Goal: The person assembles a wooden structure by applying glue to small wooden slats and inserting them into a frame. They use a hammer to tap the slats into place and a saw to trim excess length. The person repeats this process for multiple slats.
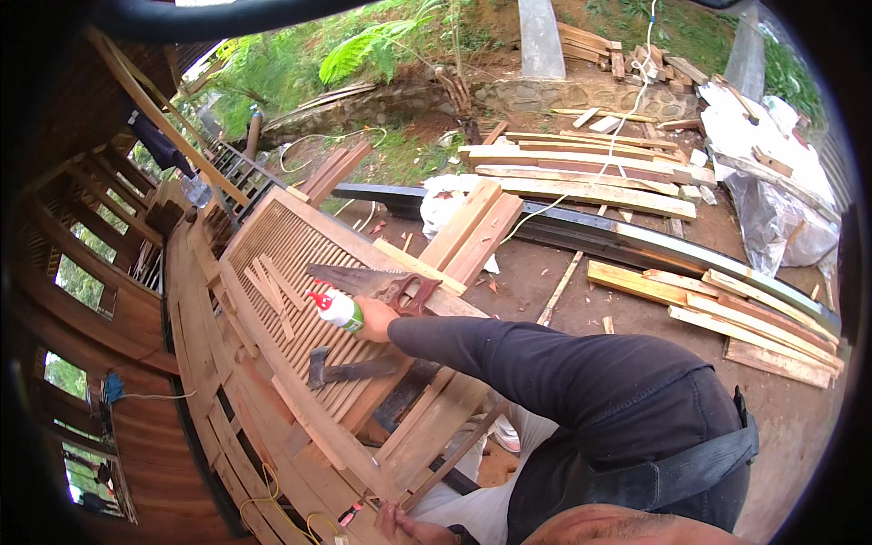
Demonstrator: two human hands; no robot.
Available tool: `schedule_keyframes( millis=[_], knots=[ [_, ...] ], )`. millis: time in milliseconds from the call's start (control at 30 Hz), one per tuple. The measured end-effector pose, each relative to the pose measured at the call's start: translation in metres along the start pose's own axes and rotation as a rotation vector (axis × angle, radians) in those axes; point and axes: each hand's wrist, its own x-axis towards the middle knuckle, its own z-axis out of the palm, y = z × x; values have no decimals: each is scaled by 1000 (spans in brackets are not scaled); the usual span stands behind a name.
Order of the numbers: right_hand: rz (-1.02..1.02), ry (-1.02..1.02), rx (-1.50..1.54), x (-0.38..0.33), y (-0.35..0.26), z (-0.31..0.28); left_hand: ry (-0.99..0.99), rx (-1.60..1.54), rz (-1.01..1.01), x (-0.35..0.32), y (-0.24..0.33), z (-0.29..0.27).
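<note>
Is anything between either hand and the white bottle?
Nothing visible separates the right hand from the white bottle it grips; toward the left hand, the hatchet lies between, on the slatted panel.

The white plastic squeeze bottle (339,311) is showing a red cap and green label. Below, the slatted wooden panel (292,243) is forming tan-brown stripes; the handsaw's curved wooden handle (421,294) is looking reddish-brown, the long fabric sleeve (509,354) plain dark.

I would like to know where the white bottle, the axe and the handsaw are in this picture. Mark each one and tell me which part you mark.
White bottle (340,311): head view, on its body.
Axe (360,371): head view, on its handle.
Handsaw (354,280): head view, on its blade.
</note>
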Motion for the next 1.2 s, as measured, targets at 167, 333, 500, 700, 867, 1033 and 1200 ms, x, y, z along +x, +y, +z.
schedule_keyframes(
  millis=[167,333,500,700,867,1033,1200],
  knots=[
    [-142,83,168,-21,-33,-13,35,-105,-189,15,6,-26],
    [-112,-235,775,-143,-76,-96,-35,-453,-629,21,44,-44],
    [-14,-323,673,-254,-99,-121,-649,-368,-676,45,58,-7],
    [-210,-419,470,-271,-122,-126,-598,-612,-638,42,56,6],
    [-866,-223,-79,-243,-136,-143,-437,-840,-870,42,41,-19],
    [-1411,-167,-246,-246,-131,-119,-522,-918,-867,39,39,-19],
    [-1238,-283,43,-233,-140,-120,-386,-980,-861,22,33,-13]
  ],
)
